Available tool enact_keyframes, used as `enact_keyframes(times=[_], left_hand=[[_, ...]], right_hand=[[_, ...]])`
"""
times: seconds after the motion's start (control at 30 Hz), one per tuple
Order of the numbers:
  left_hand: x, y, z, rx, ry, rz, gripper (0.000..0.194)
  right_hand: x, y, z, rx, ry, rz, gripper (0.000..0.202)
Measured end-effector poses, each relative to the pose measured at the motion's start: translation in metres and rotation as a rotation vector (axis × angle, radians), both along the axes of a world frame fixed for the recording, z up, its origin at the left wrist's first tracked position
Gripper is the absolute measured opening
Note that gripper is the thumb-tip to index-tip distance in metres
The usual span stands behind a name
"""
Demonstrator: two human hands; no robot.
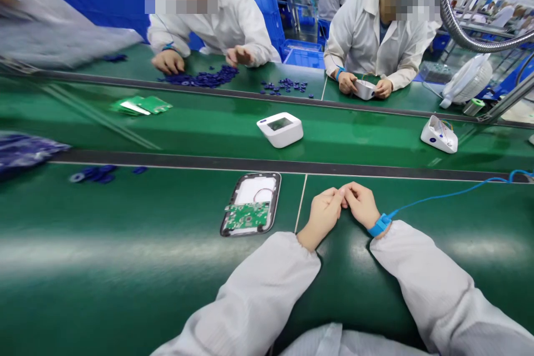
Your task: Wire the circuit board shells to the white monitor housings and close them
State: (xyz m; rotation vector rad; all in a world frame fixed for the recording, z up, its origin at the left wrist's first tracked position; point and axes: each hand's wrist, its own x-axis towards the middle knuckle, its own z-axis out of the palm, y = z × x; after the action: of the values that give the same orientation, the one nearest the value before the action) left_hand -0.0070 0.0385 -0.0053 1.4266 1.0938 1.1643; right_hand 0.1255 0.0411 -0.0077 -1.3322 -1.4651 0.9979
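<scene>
Head view: right of the casing half [247, 191], left hand [325, 214] and right hand [362, 203] pinch closed, contents hidden; if swung, the left sleeve [258, 289] could snag the circuit board [248, 215].

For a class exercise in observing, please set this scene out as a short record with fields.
Left grip: touching right grip; anything held cannot be made out
Blue strap: around right wrist, with cord
Left of both: open casing with green circuit board
Beyond: white device with screen
Opposite: one person by blue parts, another holding white housing
</scene>
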Motion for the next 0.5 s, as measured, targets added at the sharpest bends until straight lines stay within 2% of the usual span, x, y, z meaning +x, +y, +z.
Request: enact_keyframes(times=[0.13, 0.33, 0.43, 0.5], left_hand=[[-0.002, 0.0, 0.001, 0.011, 0.001, -0.004, 0.048], [-0.004, -0.003, 0.007, 0.001, 0.021, -0.146, 0.042], [0.0, -0.003, 0.003, 0.001, 0.081, -0.155, 0.043], [0.004, -0.002, -0.001, 0.015, 0.142, -0.126, 0.045]], right_hand=[[0.0, 0.001, 0.001, 0.003, 0.003, -0.047, 0.028], [0.006, 0.004, -0.002, 0.054, -0.052, -0.165, 0.029], [0.02, 0.017, -0.006, 0.101, -0.09, -0.259, 0.029], [0.04, 0.036, -0.007, 0.128, -0.12, -0.343, 0.033]])
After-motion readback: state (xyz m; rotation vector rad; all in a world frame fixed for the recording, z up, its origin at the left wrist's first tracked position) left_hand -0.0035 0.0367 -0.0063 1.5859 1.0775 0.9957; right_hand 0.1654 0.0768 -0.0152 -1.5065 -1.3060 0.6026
